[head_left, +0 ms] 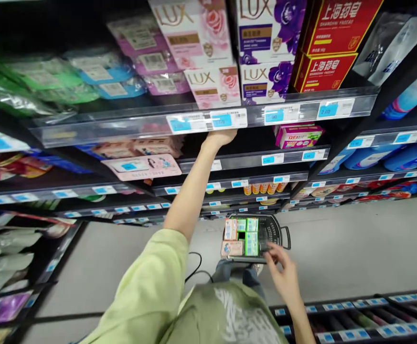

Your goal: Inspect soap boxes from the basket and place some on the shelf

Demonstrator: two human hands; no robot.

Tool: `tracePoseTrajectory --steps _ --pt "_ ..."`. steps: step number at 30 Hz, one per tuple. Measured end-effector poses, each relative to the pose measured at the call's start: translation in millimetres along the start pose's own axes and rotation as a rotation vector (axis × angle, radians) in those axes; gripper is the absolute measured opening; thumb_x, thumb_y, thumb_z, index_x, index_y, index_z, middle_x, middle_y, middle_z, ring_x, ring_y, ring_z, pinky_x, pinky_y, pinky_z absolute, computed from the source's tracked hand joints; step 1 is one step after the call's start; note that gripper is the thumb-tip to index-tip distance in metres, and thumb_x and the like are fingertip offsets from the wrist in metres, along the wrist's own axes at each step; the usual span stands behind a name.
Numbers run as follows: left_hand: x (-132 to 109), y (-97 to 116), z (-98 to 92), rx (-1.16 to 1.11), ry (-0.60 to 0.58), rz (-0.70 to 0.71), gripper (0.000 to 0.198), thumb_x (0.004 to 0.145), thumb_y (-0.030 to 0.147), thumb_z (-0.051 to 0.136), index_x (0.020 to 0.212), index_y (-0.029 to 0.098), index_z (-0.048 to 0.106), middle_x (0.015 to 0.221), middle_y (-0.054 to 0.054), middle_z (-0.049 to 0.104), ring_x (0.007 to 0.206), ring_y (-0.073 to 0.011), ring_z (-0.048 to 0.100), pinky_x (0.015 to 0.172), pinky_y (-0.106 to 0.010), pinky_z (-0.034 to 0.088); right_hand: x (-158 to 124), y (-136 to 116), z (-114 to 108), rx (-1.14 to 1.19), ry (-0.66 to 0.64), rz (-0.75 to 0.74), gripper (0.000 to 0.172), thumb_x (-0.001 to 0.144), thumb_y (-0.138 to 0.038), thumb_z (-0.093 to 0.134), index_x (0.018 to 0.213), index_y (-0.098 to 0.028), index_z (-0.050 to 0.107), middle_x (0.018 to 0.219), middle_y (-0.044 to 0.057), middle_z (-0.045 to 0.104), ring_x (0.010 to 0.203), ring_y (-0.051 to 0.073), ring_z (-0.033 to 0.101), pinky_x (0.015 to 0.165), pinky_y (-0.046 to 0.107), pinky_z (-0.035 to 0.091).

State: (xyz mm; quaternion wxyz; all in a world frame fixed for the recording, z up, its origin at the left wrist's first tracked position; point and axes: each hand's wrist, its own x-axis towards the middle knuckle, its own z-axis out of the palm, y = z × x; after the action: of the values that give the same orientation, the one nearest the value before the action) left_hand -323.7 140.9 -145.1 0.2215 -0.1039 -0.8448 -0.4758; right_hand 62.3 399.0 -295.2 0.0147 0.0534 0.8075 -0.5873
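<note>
My left hand (223, 137) reaches forward into the shelf below the row of LUX soap boxes. Its fingers are hidden behind the price-tag rail (256, 112), so I cannot see whether they hold anything. A pink and purple box (297, 136) lies to its right on that lower shelf. My right hand (283, 268) hovers low by the right side of a black shopping basket (270, 231), fingers apart and slightly blurred, with nothing visible in them. Inside the basket are several small boxes, among them a green box (251, 243) and a pink box (231, 248).
Above are pink LUX boxes (213, 88), purple LUX boxes (267, 81) and red soap boxes (326, 71). Blue bottles (401, 155) fill the shelf at right. Packets (5, 267) hang at left. Another shelf (366, 310) runs behind at lower right. Grey floor (355, 243) surrounds the basket.
</note>
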Motion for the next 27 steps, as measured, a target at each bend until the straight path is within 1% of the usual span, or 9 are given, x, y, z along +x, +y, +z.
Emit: tracePoseTrajectory --steps 2,4,7,9,11,14,17,21,27 --pt "-41 7 -13.5 0.071 -0.012 -0.001 0.043 0.085 0.02 0.078 0.126 0.015 0.067 0.141 -0.014 0.064 0.145 -0.0363 0.049 0.125 -0.053 0.035 7 7 5 0.026 -0.007 -0.002 0.032 0.095 -0.045 0.065 0.114 -0.021 0.074 0.108 0.012 0.079 0.094 0.026 0.078 0.084 0.039 0.065" --pt "-87 13 -26.9 0.157 0.024 0.008 0.032 0.09 0.022 0.072 0.122 0.017 0.069 0.137 -0.013 0.066 0.144 -0.0338 0.05 0.126 -0.049 0.033 15 19 13 0.027 -0.013 0.021 0.033 0.094 -0.045 0.065 0.114 -0.02 0.073 0.115 0.015 0.078 0.097 0.026 0.077 0.084 0.041 0.065" --pt "-152 11 -39.4 0.137 0.106 -0.036 0.024 0.099 0.026 0.059 0.119 0.019 0.07 0.132 -0.011 0.068 0.132 -0.0277 0.06 0.117 -0.04 0.045 29 40 29 0.014 -0.034 0.043 0.036 0.091 -0.046 0.063 0.114 -0.019 0.071 0.116 0.015 0.078 0.097 0.027 0.077 0.083 0.041 0.065" --pt "-188 -2 -39.4 0.042 0.104 -0.139 0.027 0.103 0.029 0.052 0.121 0.019 0.069 0.125 -0.01 0.072 0.119 -0.0243 0.068 0.105 -0.035 0.053 40 51 42 -0.005 -0.063 0.054 0.038 0.091 -0.044 0.061 0.117 -0.018 0.069 0.117 0.016 0.078 0.1 0.026 0.077 0.085 0.041 0.065" --pt "-222 -25 -32.5 -0.039 0.041 -0.317 0.029 0.103 0.03 0.05 0.125 0.02 0.067 0.118 -0.009 0.076 0.11 -0.022 0.072 0.101 -0.034 0.054 49 60 57 -0.061 -0.095 0.08 0.038 0.091 -0.038 0.058 0.121 -0.016 0.067 0.121 0.017 0.077 0.105 0.025 0.077 0.087 0.039 0.064" --pt "-272 -63 -12.3 -0.075 -0.168 -0.646 0.028 0.102 0.025 0.052 0.126 0.019 0.067 0.118 -0.009 0.077 0.106 -0.02 0.073 0.103 -0.035 0.054 61 74 82 -0.159 -0.12 0.136 0.037 0.092 -0.027 0.054 0.125 -0.014 0.064 0.127 0.018 0.075 0.107 0.023 0.076 0.091 0.036 0.063" --pt "-324 -89 14.0 -0.038 -0.264 -0.804 0.023 0.097 0.024 0.064 0.118 0.015 0.07 0.116 -0.014 0.077 0.11 -0.0247 0.072 0.104 -0.042 0.054 69 87 111 -0.23 -0.124 0.19 0.044 0.091 -0.021 0.054 0.134 -0.014 0.059 0.128 0.018 0.075 0.104 0.022 0.077 0.093 0.035 0.062" --pt "-378 -104 44.3 0.06 -0.32 -1.003 0.038 0.099 0.038 0.069 0.13 0.017 0.065 0.136 -0.012 0.066 0.122 -0.0288 0.066 0.105 -0.054 0.054 77 101 159 -0.347 -0.142 0.261 0.06 0.086 -0.02 0.064 0.144 -0.013 0.053 0.128 0.017 0.074 0.113 0.026 0.075 0.099 0.035 0.058" --pt "-419 -125 55.6 0.08 -0.365 -1.118 0.038 0.1 0.038 0.068 0.133 0.018 0.063 0.134 -0.011 0.066 0.116 -0.0268 0.068 0.097 -0.049 0.06 87 119 217 -0.509 -0.195 0.38 0.071 0.086 -0.039 0.075 0.144 -0.007 0.05 0.13 0.025 0.07 0.123 0.035 0.069 0.098 0.035 0.055"
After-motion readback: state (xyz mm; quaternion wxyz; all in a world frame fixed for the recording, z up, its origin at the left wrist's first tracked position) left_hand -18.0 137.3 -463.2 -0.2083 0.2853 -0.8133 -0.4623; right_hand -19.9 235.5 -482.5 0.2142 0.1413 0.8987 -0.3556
